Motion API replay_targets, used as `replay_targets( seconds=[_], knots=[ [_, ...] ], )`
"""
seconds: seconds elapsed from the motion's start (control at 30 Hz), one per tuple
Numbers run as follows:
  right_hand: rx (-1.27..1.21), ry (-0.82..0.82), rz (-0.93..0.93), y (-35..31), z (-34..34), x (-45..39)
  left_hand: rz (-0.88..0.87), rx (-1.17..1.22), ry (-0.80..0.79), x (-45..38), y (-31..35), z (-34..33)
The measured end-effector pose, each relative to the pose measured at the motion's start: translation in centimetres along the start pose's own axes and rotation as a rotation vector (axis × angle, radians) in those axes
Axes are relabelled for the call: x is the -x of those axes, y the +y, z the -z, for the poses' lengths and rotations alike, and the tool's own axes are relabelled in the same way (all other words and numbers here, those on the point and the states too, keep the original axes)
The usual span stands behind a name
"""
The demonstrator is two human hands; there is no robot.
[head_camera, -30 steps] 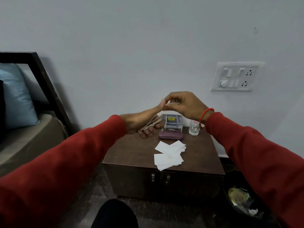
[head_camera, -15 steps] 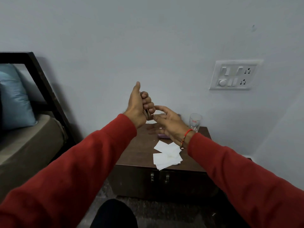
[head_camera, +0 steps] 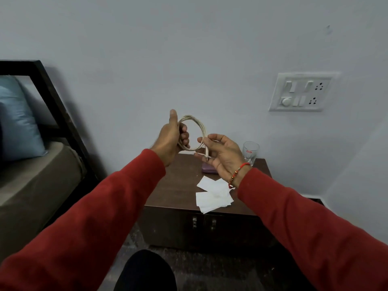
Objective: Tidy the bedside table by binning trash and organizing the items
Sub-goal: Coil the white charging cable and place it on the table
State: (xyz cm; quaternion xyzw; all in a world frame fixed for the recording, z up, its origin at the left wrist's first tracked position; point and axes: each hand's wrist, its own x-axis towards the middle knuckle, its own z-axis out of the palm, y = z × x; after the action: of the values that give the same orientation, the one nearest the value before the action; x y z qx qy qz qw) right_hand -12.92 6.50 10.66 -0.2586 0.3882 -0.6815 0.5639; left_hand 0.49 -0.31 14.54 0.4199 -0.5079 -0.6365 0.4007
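A whitish cable [head_camera: 199, 127] is wound into a round coil and held up above the dark wooden bedside table [head_camera: 174, 185]. My left hand [head_camera: 171, 139] grips the coil's left side, thumb raised. My right hand [head_camera: 222, 154], palm up, pinches the cable's loose end with its plug pointing down. On the table lie several white paper pieces [head_camera: 212, 195] near the front edge, a purple case [head_camera: 206, 168] partly hidden by my right hand, and an empty clear glass [head_camera: 250, 151] at the back right.
A bed with a black frame [head_camera: 52, 97] and a blue pillow [head_camera: 19, 120] stands to the left. A switch and socket panel [head_camera: 302, 92] is on the wall at right. My dark knee [head_camera: 144, 271] shows at the bottom.
Both hands lifted from over the table's back. The cable went from bunched in my left fist to an open round loop, with my right hand now holding its end.
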Motion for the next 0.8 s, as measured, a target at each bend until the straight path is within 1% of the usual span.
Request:
replay_targets(
  seconds=[0.03, 0.1, 0.27, 0.4, 0.53, 0.6, 0.7, 0.77, 0.8],
  knots=[
    [0.012, 0.005, 0.027, 0.1, -0.1, 0.0, -0.030, -0.058, 0.046, -0.2, -0.3, 0.1],
    [0.029, 0.017, 0.083, 0.3, -0.1, 0.0, -0.081, -0.175, 0.088, -0.4, -0.8, 0.3],
    [0.054, 0.071, 0.156, 0.2, 0.1, -0.1, -0.177, -0.275, 0.054, 0.3, -1.1, 0.0],
    [0.036, 0.102, 0.151, 0.1, 0.1, -0.2, -0.196, -0.274, -0.024, 0.7, -1.2, -0.2],
    [0.004, 0.108, 0.187, -0.1, 0.2, -0.2, -0.162, -0.337, 0.038, 0.9, -1.3, -0.5],
    [-0.018, 0.094, 0.204, -0.1, 0.1, 0.0, -0.118, -0.378, 0.080, 0.8, -1.3, -0.5],
    [-0.043, 0.074, 0.214, 0.0, -0.2, 0.2, -0.080, -0.315, 0.096, 0.3, -1.5, -0.4],
    [-0.063, 0.067, 0.208, -0.1, -0.1, 0.2, -0.128, -0.247, 0.079, 0.4, -1.8, -0.4],
    [-0.072, 0.057, 0.199, -0.2, 0.0, 0.2, -0.195, -0.249, 0.076, 0.5, -2.0, -0.4]
  ],
)
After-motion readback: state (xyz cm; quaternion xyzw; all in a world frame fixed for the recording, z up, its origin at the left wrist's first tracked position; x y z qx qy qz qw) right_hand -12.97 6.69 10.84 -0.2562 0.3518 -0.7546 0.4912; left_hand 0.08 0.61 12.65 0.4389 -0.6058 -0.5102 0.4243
